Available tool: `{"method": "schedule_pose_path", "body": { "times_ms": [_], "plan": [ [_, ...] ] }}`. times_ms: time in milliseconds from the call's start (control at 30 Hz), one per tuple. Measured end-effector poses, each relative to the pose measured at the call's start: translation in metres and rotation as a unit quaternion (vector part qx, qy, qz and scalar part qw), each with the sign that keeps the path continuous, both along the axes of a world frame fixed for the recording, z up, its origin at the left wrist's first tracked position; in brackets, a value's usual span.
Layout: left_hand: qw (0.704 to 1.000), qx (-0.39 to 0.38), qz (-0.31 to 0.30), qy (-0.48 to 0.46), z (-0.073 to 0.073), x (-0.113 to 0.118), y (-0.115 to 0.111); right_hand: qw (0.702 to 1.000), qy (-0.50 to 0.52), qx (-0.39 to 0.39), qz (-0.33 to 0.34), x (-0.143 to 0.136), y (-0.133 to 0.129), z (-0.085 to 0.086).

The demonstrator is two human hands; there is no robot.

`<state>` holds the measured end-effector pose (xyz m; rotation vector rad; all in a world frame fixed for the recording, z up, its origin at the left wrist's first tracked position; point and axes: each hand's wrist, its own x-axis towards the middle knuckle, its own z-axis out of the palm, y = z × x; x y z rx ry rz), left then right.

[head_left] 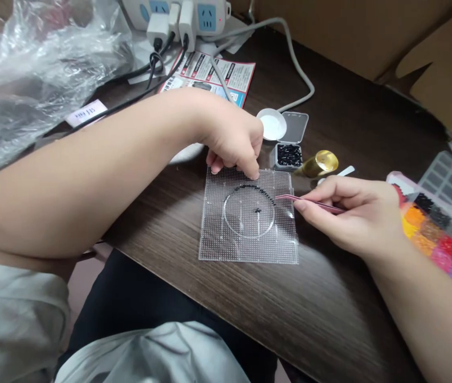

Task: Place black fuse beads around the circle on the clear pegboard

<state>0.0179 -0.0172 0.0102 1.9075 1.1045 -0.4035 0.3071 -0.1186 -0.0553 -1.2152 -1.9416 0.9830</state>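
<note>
A clear square pegboard [213, 239] lies on the dark wooden table, marked with a pale ring [226, 215]. Small black beads [254, 187] follow the ring's upper and right part, and a small black cluster [257, 210] sits inside it. My left hand [236, 135] is curled over the board's far edge, fingertips pressed on it. In my right hand [355, 213], pinched between thumb and fingers, are pink tweezers [323, 204]. Their bent tip is at the right end of the bead arc; whether a bead is in it is too small to tell.
Behind the board stand an open box of black beads [288, 155], a white round dish [272, 125] and a gold cylinder [321, 163]. A tray of coloured beads [441, 250] is at right. Plastic wrapping [50, 69], a power strip [210, 16] with cables and a leaflet [241, 74] lie farther back.
</note>
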Motion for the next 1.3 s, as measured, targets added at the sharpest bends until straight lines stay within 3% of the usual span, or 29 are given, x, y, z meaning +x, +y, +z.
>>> {"method": "schedule_pose_path", "body": {
  "times_ms": [167,400,667,1300],
  "plan": [
    [1.0,0.0,-0.011,0.014,0.0,0.001,0.002,0.999,0.018,0.022,-0.029,-0.003,-0.009,-0.005],
    [0.999,0.025,-0.012,0.033,-0.002,0.004,0.001,1.0,0.014,-0.02,0.018,-0.018,-0.013,0.011],
    [0.999,0.03,-0.015,0.04,-0.004,0.004,0.004,0.998,-0.02,-0.058,0.028,-0.016,-0.015,0.003],
    [0.999,0.019,-0.005,0.041,-0.003,0.006,0.002,0.998,-0.011,-0.055,0.023,-0.016,-0.01,0.01]
  ]
}}
